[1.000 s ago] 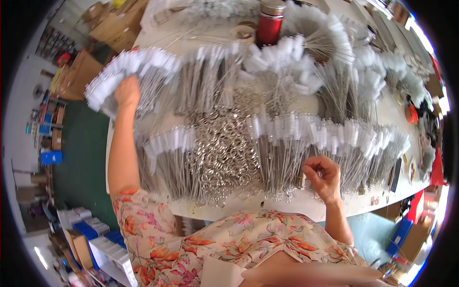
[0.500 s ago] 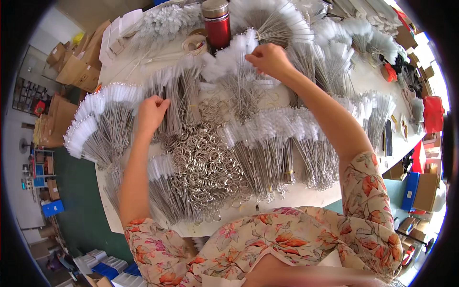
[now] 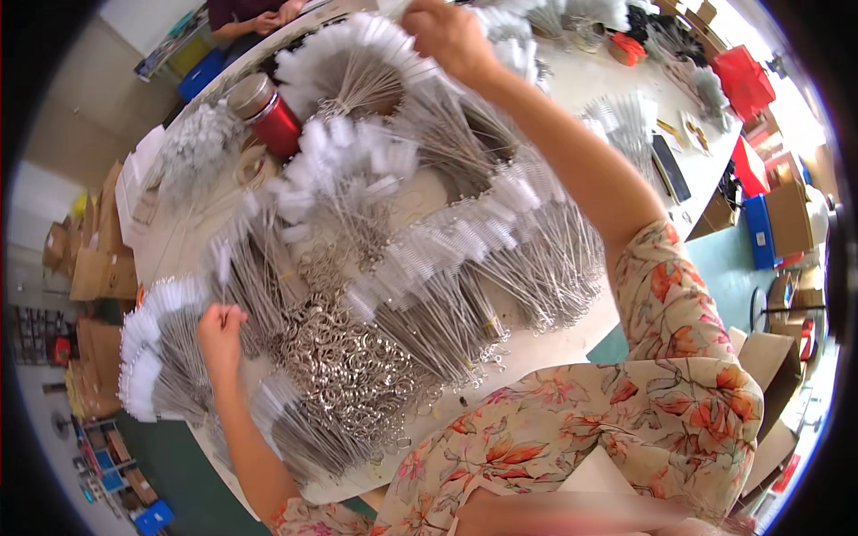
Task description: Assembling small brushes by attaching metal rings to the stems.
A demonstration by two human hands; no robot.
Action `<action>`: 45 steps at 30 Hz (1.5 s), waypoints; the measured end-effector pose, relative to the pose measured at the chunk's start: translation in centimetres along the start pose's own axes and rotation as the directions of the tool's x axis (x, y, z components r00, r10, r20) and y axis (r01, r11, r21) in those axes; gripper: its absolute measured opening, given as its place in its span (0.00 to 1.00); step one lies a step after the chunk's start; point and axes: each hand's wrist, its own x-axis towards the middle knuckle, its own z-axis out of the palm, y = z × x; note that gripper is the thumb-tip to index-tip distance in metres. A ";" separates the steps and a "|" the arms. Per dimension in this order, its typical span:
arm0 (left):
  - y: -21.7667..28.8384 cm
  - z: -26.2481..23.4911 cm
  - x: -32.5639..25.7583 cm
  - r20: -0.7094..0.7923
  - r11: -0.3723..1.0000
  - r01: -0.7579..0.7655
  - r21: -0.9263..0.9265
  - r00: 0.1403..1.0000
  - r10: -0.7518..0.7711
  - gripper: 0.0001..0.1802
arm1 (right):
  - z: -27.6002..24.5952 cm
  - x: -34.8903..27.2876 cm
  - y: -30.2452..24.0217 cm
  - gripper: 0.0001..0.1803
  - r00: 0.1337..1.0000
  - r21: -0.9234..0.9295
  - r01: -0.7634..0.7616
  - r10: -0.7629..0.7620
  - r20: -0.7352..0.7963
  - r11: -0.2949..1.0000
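Note:
My left hand (image 3: 222, 330) is closed, fingers curled in, between a fan of white-bristled wire brushes (image 3: 147, 357) and further brushes (image 3: 255, 268). Whatever it holds, if anything, is hidden. At the far side my right hand (image 3: 451, 40) is closed too, beside a big round fan of brushes (image 3: 357, 58). Its fingertips point away and I cannot make out anything in them. In the middle lies a heap of shiny metal rings (image 3: 349, 366). Rows of brushes (image 3: 456, 259) lie right of the heap, and a loose white pile of them (image 3: 335, 165) lies beyond it.
A red flask with a metal lid (image 3: 266, 116) and a tape roll (image 3: 256, 165) stand at the back left. A dark flat object (image 3: 670, 168) lies near the right table edge. Cardboard boxes (image 3: 98, 259) are left of the table. Another person's hands (image 3: 277, 16) show at the top.
My view has turned to the right, so the table appears rotated. My right hand has moved from the loose white pile to the far brushes. My left hand stays closed near the left-side brushes.

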 end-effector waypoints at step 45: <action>6.3 2.7 -27.9 -0.247 0.373 -0.106 -0.922 0.903 -0.352 0.12 | -1.5 -6.4 -6.3 0.16 0.880 0.074 -0.039 -0.001 0.475 0.996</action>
